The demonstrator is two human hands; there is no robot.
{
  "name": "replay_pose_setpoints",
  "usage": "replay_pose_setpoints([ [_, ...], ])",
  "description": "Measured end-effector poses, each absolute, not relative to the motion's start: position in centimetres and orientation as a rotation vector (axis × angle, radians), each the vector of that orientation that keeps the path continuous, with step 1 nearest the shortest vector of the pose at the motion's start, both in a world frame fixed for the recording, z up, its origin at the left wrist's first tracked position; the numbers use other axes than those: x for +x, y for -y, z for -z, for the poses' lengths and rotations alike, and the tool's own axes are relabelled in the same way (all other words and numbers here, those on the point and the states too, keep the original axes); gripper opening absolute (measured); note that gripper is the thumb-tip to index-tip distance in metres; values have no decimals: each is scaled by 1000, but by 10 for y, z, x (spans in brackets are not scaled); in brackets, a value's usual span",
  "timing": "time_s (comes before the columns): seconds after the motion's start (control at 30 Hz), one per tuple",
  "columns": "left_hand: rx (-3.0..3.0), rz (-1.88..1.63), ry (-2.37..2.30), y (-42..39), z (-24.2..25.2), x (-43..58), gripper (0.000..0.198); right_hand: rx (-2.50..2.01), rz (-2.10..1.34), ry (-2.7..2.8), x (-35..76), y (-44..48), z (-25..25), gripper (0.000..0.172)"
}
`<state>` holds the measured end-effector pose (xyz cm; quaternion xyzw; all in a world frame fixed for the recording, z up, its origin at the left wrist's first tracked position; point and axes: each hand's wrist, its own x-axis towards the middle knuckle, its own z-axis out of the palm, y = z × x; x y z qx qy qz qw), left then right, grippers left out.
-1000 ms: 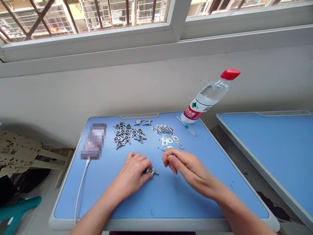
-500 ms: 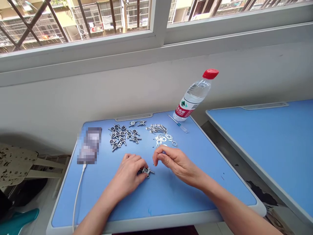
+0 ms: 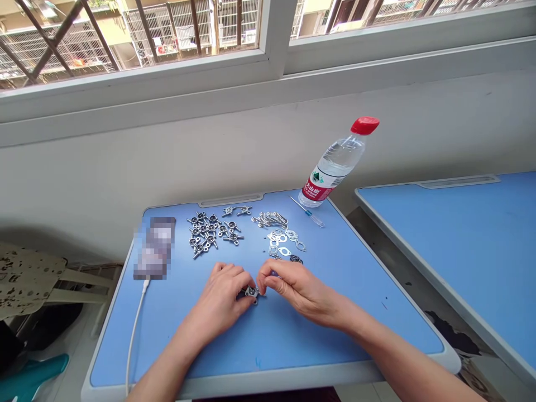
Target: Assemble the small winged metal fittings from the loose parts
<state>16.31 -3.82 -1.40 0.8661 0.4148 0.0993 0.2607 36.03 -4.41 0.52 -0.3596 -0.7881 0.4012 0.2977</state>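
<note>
Left hand (image 3: 226,295) grips small metal fitting (image 3: 251,292) between thumb and fingers, at blue table (image 3: 234,352); fingers cover its left part. Right hand (image 3: 295,286) curled, fingertips at fitting's right end; cannot tell whether they hold anything. Both forearms cut off by lower edge. Black rings (image 3: 296,259) partly hidden behind right hand. Phone (image 3: 154,248) blurred into blocks; white cable (image 3: 134,329) runs off below.
</note>
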Motion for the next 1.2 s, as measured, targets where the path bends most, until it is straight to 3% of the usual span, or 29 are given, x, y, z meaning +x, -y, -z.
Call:
replay_pose_setpoints([
  [0.73,2333,-250,-1129,38,13,164,9,-926,-1067,2124,361,45,-9,37],
  [1.03,2356,-299,-1111,39,16,162,11,-860,-923,2119,357,44,2,21],
  [1.2,2366,-318,-1120,39,18,162,13,-795,-883,2206,357,43,-2,21],
])
